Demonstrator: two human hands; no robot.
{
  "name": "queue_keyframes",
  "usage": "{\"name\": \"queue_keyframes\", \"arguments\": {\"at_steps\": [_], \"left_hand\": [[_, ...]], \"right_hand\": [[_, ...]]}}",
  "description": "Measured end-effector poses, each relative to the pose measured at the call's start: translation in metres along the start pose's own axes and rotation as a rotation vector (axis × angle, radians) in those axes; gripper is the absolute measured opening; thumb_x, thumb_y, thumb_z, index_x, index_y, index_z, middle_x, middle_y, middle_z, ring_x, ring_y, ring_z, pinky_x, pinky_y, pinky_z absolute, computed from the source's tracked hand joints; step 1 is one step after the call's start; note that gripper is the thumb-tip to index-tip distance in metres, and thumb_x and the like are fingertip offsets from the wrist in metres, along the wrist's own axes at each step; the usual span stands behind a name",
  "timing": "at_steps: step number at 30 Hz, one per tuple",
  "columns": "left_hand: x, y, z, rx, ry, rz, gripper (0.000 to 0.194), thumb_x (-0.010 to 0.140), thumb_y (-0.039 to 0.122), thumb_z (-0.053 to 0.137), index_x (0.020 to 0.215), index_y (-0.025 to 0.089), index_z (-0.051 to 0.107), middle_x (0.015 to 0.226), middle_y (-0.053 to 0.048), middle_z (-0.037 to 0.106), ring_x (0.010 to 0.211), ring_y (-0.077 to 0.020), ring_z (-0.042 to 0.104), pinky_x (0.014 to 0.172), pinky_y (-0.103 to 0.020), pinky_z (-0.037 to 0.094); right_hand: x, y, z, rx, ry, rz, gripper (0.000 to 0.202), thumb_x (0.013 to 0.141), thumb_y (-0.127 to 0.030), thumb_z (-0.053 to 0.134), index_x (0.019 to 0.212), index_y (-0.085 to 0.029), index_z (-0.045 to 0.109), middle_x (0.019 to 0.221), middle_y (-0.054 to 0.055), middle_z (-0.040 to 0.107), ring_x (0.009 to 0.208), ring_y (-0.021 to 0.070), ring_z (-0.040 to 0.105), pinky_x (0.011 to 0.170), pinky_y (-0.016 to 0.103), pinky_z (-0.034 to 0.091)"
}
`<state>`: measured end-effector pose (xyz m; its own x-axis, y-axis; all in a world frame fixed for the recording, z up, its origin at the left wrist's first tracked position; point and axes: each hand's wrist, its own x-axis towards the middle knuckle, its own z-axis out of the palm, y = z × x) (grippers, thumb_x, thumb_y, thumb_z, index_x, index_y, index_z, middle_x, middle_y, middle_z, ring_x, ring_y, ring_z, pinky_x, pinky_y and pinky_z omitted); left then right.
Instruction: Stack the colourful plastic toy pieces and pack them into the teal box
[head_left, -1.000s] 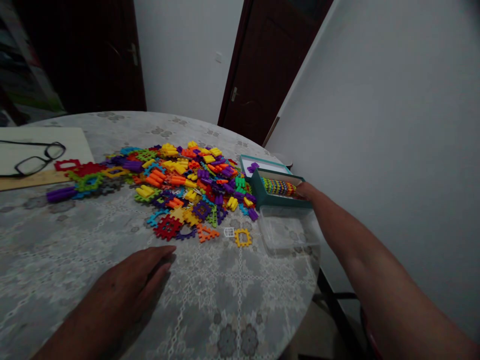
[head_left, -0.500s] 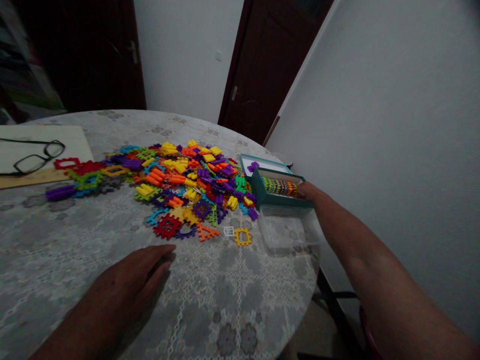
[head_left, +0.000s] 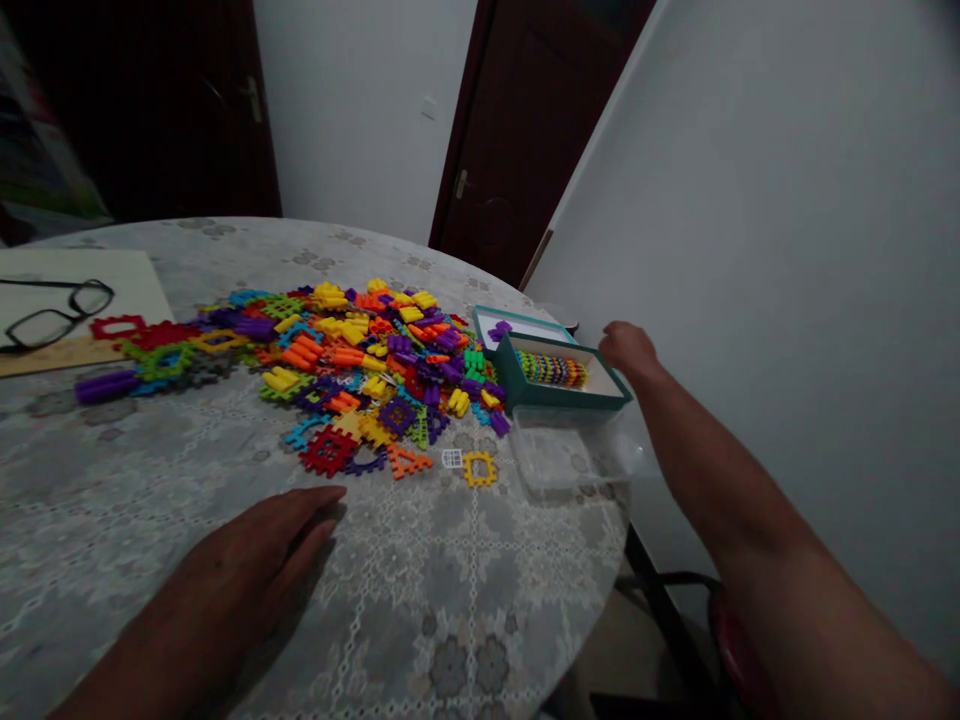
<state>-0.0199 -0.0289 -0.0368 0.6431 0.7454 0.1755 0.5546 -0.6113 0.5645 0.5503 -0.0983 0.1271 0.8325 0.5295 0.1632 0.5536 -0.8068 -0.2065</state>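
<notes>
My left hand (head_left: pixel 259 560) rests on the patterned tablecloth with its fingers stretched out, holding nothing. Just beyond its fingertips lie a red toothed plastic square (head_left: pixel 328 450) and an orange triangle piece (head_left: pixel 407 461), at the near edge of a heap of colourful interlocking toy pieces (head_left: pixel 375 350). My right hand (head_left: pixel 630 347) is curled at the far right end of a green box (head_left: pixel 566 397). Its fingers face away, so anything in them is hidden. Inside the box stands a tight row of small multicoloured pieces (head_left: pixel 553 369), with bare space at its right end.
A clear plastic container (head_left: pixel 562 455) stands before the green box. Behind it, the box lid (head_left: pixel 555 325) holds a purple piece (head_left: pixel 500 330). Glasses (head_left: pixel 45 325) lie on a pale board (head_left: pixel 127 275) at left. A wall (head_left: pixel 787 200) rises close on the right.
My right hand has come up out of the green box, uncovering the right end of the row inside. My left hand keeps its place on the cloth. The view has shifted slightly.
</notes>
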Motion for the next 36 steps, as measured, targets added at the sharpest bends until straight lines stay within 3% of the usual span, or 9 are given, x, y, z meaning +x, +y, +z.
{"name": "queue_keyframes", "arguments": {"at_steps": [2, 6, 10, 13, 17, 22, 26, 32, 36], "left_hand": [[0.001, 0.002, -0.001, -0.006, -0.004, 0.006, 0.053, 0.105, 0.065, 0.049, 0.127, 0.03, 0.083, 0.131, -0.008, 0.087, 0.116, -0.0318, 0.084, 0.11, -0.042, 0.066], [0.004, 0.005, -0.003, -0.025, 0.004, 0.022, 0.052, 0.107, 0.061, 0.048, 0.126, 0.026, 0.082, 0.127, -0.011, 0.087, 0.113, -0.0312, 0.084, 0.11, -0.044, 0.065], [0.005, 0.006, -0.005, -0.039, 0.084, 0.026, 0.045, 0.106, 0.052, 0.052, 0.126, 0.023, 0.08, 0.125, -0.013, 0.086, 0.11, -0.0313, 0.082, 0.11, -0.047, 0.064], [0.007, 0.005, -0.005, -0.027, 0.156, 0.039, 0.038, 0.107, 0.042, 0.053, 0.126, 0.022, 0.078, 0.123, -0.012, 0.084, 0.108, -0.0296, 0.081, 0.109, -0.046, 0.063], [0.009, -0.001, -0.001, 0.008, 0.281, 0.037, 0.033, 0.106, 0.033, 0.053, 0.127, 0.02, 0.075, 0.121, -0.013, 0.082, 0.102, -0.0277, 0.079, 0.103, -0.045, 0.063], [0.011, -0.011, 0.007, 0.028, 0.361, 0.037, 0.033, 0.106, 0.027, 0.057, 0.135, 0.02, 0.071, 0.126, -0.013, 0.078, 0.101, -0.0256, 0.077, 0.103, -0.044, 0.063], [0.013, -0.008, 0.007, 0.05, 0.32, -0.004, 0.039, 0.105, 0.025, 0.061, 0.143, 0.02, 0.066, 0.133, -0.014, 0.074, 0.107, -0.0263, 0.076, 0.104, -0.045, 0.062], [0.028, 0.012, 0.003, 0.163, 0.194, -0.082, 0.053, 0.104, 0.027, 0.071, 0.155, 0.021, 0.06, 0.151, -0.018, 0.068, 0.137, -0.0338, 0.069, 0.114, -0.046, 0.057], [0.046, 0.028, -0.002, 0.258, 0.084, -0.191, 0.057, 0.102, 0.027, 0.074, 0.157, 0.02, 0.06, 0.149, -0.021, 0.071, 0.136, -0.0385, 0.069, 0.109, -0.047, 0.057]], "right_hand": [[-0.027, -0.015, -0.014, -0.011, 0.109, -0.144, 0.033, 0.112, -0.017, 0.06, 0.141, -0.017, 0.076, 0.149, 0.018, 0.074, 0.147, 0.0324, 0.065, 0.122, 0.035, 0.049], [-0.119, -0.052, -0.013, 0.095, 0.206, -0.555, 0.031, 0.113, -0.02, 0.057, 0.135, -0.02, 0.078, 0.13, 0.013, 0.082, 0.121, 0.028, 0.077, 0.115, 0.037, 0.053], [-0.215, -0.086, 0.02, 0.284, -0.06, -0.893, 0.025, 0.111, -0.027, 0.063, 0.131, -0.021, 0.077, 0.12, 0.011, 0.082, 0.098, 0.024, 0.078, 0.099, 0.039, 0.06], [-0.256, -0.108, 0.053, 0.343, -0.286, -0.984, 0.027, 0.11, -0.024, 0.064, 0.134, -0.019, 0.074, 0.128, 0.013, 0.081, 0.097, 0.0217, 0.078, 0.094, 0.036, 0.06], [-0.277, -0.132, 0.088, 0.214, -0.374, -0.927, 0.032, 0.11, -0.028, 0.068, 0.14, -0.017, 0.073, 0.14, 0.017, 0.076, 0.126, 0.0287, 0.074, 0.104, 0.038, 0.056], [-0.29, -0.139, 0.107, 0.093, -0.396, -0.859, 0.029, 0.111, -0.034, 0.067, 0.135, -0.02, 0.074, 0.138, 0.015, 0.072, 0.118, 0.0289, 0.073, 0.095, 0.036, 0.054], [-0.294, -0.134, 0.119, 0.118, -0.367, -0.852, 0.027, 0.112, -0.036, 0.064, 0.133, -0.022, 0.074, 0.137, 0.013, 0.07, 0.109, 0.0253, 0.073, 0.087, 0.032, 0.053], [-0.289, -0.128, 0.133, 0.248, -0.306, -0.881, 0.025, 0.114, -0.033, 0.061, 0.132, -0.02, 0.074, 0.133, 0.012, 0.071, 0.113, 0.0252, 0.073, 0.092, 0.033, 0.054], [-0.286, -0.128, 0.139, 0.316, -0.277, -0.886, 0.023, 0.113, -0.028, 0.062, 0.13, -0.02, 0.074, 0.135, 0.012, 0.071, 0.115, 0.0248, 0.072, 0.093, 0.032, 0.054]]}}
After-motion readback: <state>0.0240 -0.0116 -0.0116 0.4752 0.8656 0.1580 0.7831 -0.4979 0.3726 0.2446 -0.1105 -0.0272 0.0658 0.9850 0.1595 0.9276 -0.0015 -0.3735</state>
